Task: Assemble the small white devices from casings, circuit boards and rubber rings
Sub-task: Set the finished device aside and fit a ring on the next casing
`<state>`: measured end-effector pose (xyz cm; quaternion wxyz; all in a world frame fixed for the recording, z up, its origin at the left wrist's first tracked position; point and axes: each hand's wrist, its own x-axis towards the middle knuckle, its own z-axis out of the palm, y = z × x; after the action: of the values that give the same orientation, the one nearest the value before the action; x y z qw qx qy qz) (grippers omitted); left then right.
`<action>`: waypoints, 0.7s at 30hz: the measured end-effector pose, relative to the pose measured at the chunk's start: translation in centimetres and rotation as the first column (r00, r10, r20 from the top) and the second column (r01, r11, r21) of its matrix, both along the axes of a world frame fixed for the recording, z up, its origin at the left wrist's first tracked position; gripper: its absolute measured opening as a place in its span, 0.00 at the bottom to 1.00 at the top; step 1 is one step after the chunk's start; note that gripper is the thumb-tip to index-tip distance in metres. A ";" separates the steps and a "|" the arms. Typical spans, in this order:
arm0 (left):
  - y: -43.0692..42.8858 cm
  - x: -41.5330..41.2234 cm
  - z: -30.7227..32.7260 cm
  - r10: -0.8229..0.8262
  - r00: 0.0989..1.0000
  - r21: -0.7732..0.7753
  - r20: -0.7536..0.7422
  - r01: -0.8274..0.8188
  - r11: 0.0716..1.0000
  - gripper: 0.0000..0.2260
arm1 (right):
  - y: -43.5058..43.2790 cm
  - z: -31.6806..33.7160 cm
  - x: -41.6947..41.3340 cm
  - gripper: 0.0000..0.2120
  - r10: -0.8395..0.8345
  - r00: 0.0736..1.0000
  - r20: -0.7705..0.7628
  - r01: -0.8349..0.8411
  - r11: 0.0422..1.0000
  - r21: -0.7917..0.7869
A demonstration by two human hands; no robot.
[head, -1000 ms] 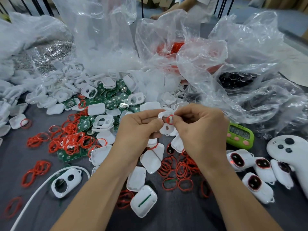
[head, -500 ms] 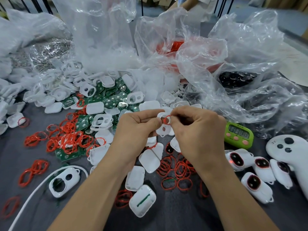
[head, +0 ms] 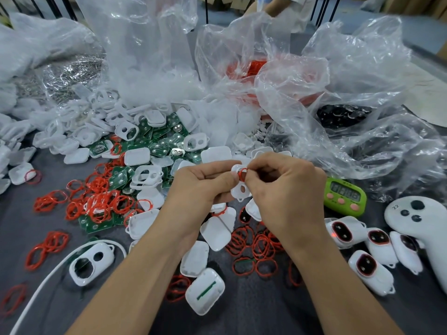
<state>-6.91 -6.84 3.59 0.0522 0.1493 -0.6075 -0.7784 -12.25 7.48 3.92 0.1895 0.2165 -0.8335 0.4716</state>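
Your left hand (head: 203,187) grips a white casing (head: 240,191) above the desk (head: 17,228), fingers curled round its edge. Your right hand (head: 287,189) pinches a red rubber ring (head: 242,174) against the casing's upper opening. Loose rings (head: 256,245) and casing halves (head: 216,232) lie beneath your hands, circuit boards (head: 167,139) are heaped beyond on the left, and finished devices (head: 346,232) sit to the right beside a green timer (head: 344,195).

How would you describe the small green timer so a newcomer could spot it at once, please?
Find the crumpled clear plastic bags on the right. Just below their front edge, beside the right hand, sits the lime-green digital timer, alone in having three pink buttons.
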 end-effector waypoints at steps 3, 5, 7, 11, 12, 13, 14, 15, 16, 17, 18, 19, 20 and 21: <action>0.0 0.1 0.0 0.004 1.000 -0.040 0.001 -0.004 0.999 0.11 | 0.1 0.0 -0.1 0.06 0.000 1.000 -0.013 0.001 1.000 0.028; 0.0 0.1 -0.1 0.020 1.000 -0.077 -0.005 -0.021 0.997 0.10 | 0.1 -0.1 0.1 0.06 0.003 1.000 -0.023 -0.002 0.999 0.052; 0.0 0.1 -0.1 0.032 0.999 -0.107 -0.018 -0.033 0.994 0.09 | 0.0 -0.1 0.2 0.06 0.002 1.000 -0.025 -0.001 0.999 0.052; 0.2 0.1 -0.1 0.052 0.998 -0.118 -0.026 -0.055 0.991 0.09 | 0.0 -0.1 0.2 0.06 -0.017 0.999 -0.039 0.019 0.999 0.051; 0.1 0.1 -0.1 0.056 0.998 -0.122 -0.023 -0.058 0.991 0.10 | 0.0 -0.1 0.2 0.06 -0.020 0.999 -0.043 0.022 0.998 0.055; 0.1 0.0 -0.1 0.060 0.998 -0.119 -0.019 -0.062 0.991 0.10 | 0.0 -0.1 0.2 0.06 -0.021 0.999 -0.049 0.024 0.998 0.056; 0.0 0.0 -0.1 0.063 0.998 -0.103 -0.011 -0.064 0.993 0.10 | 0.0 -0.1 0.3 0.06 -0.022 0.998 -0.055 0.025 0.998 0.055; 0.0 0.0 0.0 0.063 0.998 -0.071 -0.002 -0.063 0.995 0.11 | -0.1 -0.1 0.3 0.06 -0.023 0.998 -0.059 0.026 0.998 0.055; 0.0 0.0 0.0 0.059 0.998 -0.026 0.004 -0.058 0.998 0.13 | -0.2 -0.1 0.5 0.06 -0.024 0.998 -0.063 0.028 0.998 0.058; 0.0 0.0 0.1 0.055 0.998 0.023 0.008 -0.055 0.998 0.15 | -0.2 0.0 0.5 0.05 -0.026 0.997 -0.068 0.030 0.998 0.062; -0.1 0.0 0.2 0.054 0.998 0.068 0.010 -0.055 0.996 0.16 | -0.2 0.0 0.6 0.05 -0.025 0.997 -0.073 0.030 0.998 0.063; -0.1 0.0 0.2 0.055 0.998 0.102 0.009 -0.055 0.993 0.17 | -0.3 0.0 0.6 0.06 -0.023 0.997 -0.076 0.028 0.998 0.062; -0.1 0.0 0.2 0.054 0.999 0.130 0.009 -0.055 0.990 0.16 | -0.3 0.1 0.6 0.06 -0.022 0.997 -0.076 0.027 0.998 0.064; -0.2 0.0 0.3 0.049 0.999 0.150 0.013 -0.050 0.987 0.16 | -0.2 0.1 0.7 0.06 -0.021 0.997 -0.076 0.026 0.997 0.069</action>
<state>-6.95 -7.01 3.85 0.0573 0.1714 -0.5435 -0.8197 -11.58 7.25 3.98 0.2187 0.2308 -0.8442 0.4316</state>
